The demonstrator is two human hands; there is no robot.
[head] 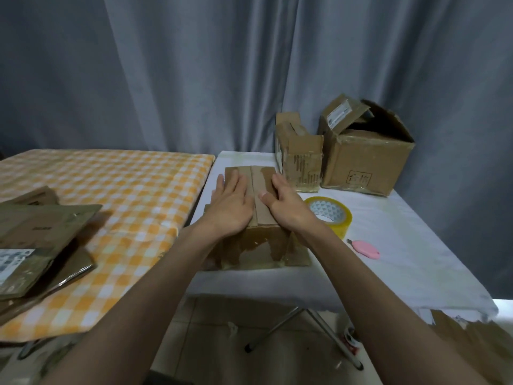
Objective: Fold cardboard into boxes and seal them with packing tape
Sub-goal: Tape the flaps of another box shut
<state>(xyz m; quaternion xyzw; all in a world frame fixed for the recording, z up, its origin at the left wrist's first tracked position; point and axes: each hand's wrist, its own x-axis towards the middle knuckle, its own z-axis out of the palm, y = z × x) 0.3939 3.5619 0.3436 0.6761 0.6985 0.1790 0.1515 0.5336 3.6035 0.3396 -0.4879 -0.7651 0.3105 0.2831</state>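
Cardboard scraps point(472, 333) lie nearest, at the lower right edge of view, below the hanging white cloth point(402, 273) that covers the tabletop. Above them, two bare forearms reach forward from the bottom of the view to a brown cardboard box point(258, 245) that stands on the near left part of the white tabletop. Its top flaps are folded down and meet along a seam that runs away from the person. The left hand point(230, 207) lies flat on the left flap, fingers straight and close together, pressing down and holding nothing. The right hand point(286, 198) lies on the right flap just across the seam, fingers stretched forward and the thumb pointing in toward the seam; it too presses with an open palm. The two hands sit side by side, close but apart, with the seam between them.

Just right of the box, partly behind the right wrist, rests a roll of clear yellowish packing tape point(330, 215). Near it, toward the person, lies a pink utility knife point(366, 249). On the left, a yellow checked surface point(133, 190) carries a stack of flattened cardboard point(41, 240). Farther back on the white tabletop stand a small open box point(299, 154) and a larger open box point(366, 159), touching side by side, in front of a grey curtain point(194, 73).
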